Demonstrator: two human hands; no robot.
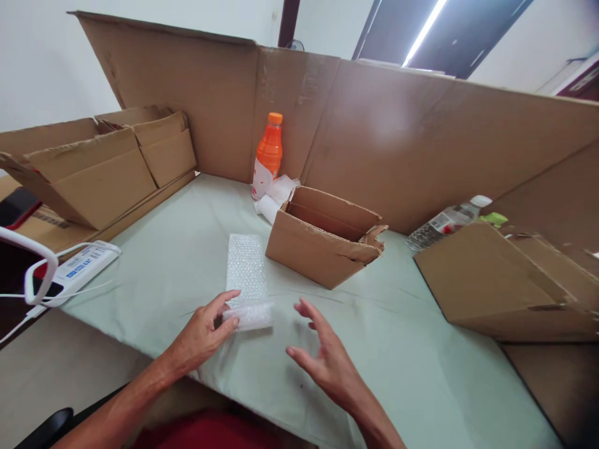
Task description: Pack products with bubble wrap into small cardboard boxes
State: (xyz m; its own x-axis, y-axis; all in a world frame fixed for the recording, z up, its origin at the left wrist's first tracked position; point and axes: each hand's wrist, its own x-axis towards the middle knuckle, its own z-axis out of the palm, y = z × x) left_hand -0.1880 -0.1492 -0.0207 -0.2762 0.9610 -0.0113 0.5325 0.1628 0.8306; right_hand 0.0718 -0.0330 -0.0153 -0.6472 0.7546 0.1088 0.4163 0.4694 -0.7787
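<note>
A sheet of bubble wrap (246,265) lies flat on the pale green tabletop, its near end rolled or folded over into a thick bundle. My left hand (206,327) pinches the left end of that bundle between thumb and fingers. Whether anything is wrapped inside cannot be made out. To the right of the bundle, my right hand (325,352) hovers apart from it, thumb and fingers spread with nothing between them. Just beyond the hands stands an open-topped cardboard box (313,252), close to the right edge of the sheet.
At the back are an orange bottle (268,156) and crumpled white wrap (271,202). Cardboard boxes (103,178) stand at left, above a white power strip (79,271). On the right, a clear bottle (444,224) leans behind another box (491,274). A cardboard screen (397,137) encloses the back.
</note>
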